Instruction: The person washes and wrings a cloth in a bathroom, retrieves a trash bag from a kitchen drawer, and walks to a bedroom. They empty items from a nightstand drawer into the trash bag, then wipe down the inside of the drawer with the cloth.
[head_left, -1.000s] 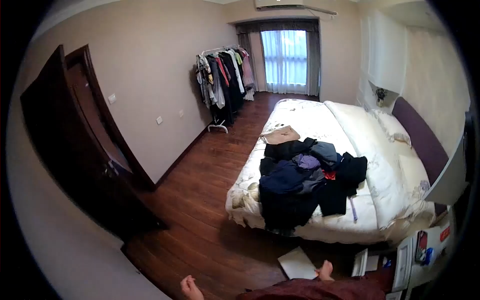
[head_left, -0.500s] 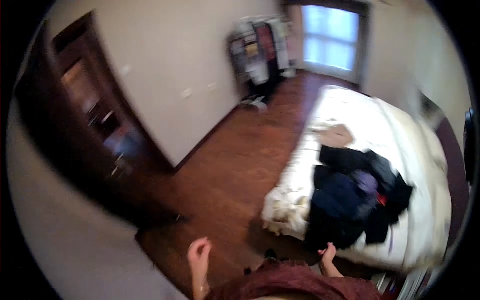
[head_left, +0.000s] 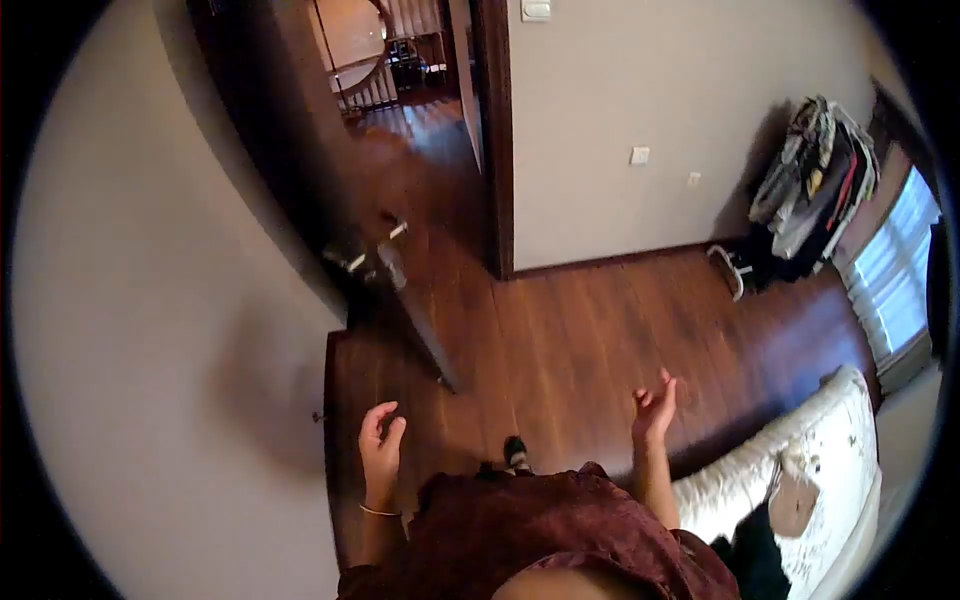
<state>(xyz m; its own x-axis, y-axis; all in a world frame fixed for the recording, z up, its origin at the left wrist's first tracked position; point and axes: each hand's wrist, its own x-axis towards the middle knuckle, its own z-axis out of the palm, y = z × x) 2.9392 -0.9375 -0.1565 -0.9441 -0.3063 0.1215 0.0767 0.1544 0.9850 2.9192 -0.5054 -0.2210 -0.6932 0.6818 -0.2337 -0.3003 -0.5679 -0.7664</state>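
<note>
My left hand (head_left: 380,445) is raised at the left over the wooden floor (head_left: 580,340). Its fingers curl loosely, apart from the thumb, and nothing is in it; a thin bracelet (head_left: 380,512) circles the wrist. On the other side, my right hand (head_left: 655,410) is also empty, palm up with the fingers spread. Nearest to it is the white bed (head_left: 735,490), which it does not touch. Ahead of my left hand stands a dark door (head_left: 415,325), swung open, with metal handles (head_left: 398,229) near its edge.
Past the doorway, a floor and a round mirror-like shape (head_left: 350,40) show. A clothes rack (head_left: 810,190) stands by the window (head_left: 895,265). Dark clothes (head_left: 760,555) and a beige piece (head_left: 793,502) lie on the bed. One shoe (head_left: 515,450) shows below me.
My view has swung left, from the bed towards the open door. The bed and rack now sit farther right. Both hands are higher in view, and the right hand's fingers have spread.
</note>
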